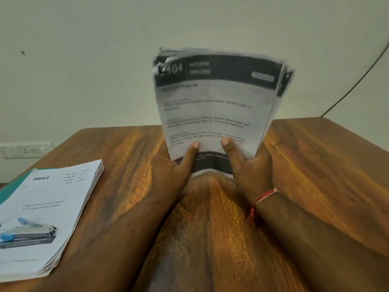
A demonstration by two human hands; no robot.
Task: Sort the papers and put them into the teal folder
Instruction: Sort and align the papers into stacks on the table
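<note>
Both hands up at frame centre gripping one sheaf of printed papers (214,102) by its bottom edge, held upright above the wooden surface (315,165). Left hand (174,167) and right hand (250,165): thumbs pressed on the front page, other fingers curled behind. Top sheet has a black header band reading "104"; the rest is motion-blurred. Red thread bracelet (261,200) on the right wrist.

Lower left of frame: second paper stack (46,218), "blinkit" sheet on top, lying on the teal folder (14,186); only the folder's edge shows at the stack's left. Wall socket (26,150) at left edge, black cable (357,81) upper right.
</note>
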